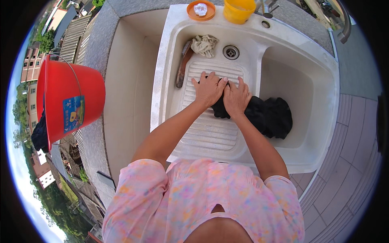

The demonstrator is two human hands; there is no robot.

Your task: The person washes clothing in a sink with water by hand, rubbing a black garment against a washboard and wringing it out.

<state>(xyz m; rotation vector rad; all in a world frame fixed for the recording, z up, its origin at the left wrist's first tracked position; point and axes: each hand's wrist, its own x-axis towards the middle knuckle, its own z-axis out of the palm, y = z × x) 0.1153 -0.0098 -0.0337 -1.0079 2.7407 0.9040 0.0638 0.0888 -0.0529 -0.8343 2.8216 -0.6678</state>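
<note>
A black cloth garment (269, 117) stretches from the ribbed washboard (209, 133) of a white laundry sink (161, 91) over the divider into the deeper basin on the right. My left hand (209, 88) presses on its bunched end, fingers spread and partly hiding it. Close beside it, my right hand (236, 98) grips the same cloth, the two thumbs almost touching. Left of the washboard lies a wooden-handled scrub brush (183, 68). Its bristle end rests against a crumpled pale cloth (204, 45) near the drain (231, 52).
An orange dish (194, 16) with a white lump (200, 9) and a yellow tub (239, 12) stand on the back rim beside the faucet (267, 10). A red bucket (91, 91) holding dark cloth sits on the granite ledge (94, 121) at left. A dark flat object (106, 179) lies there too.
</note>
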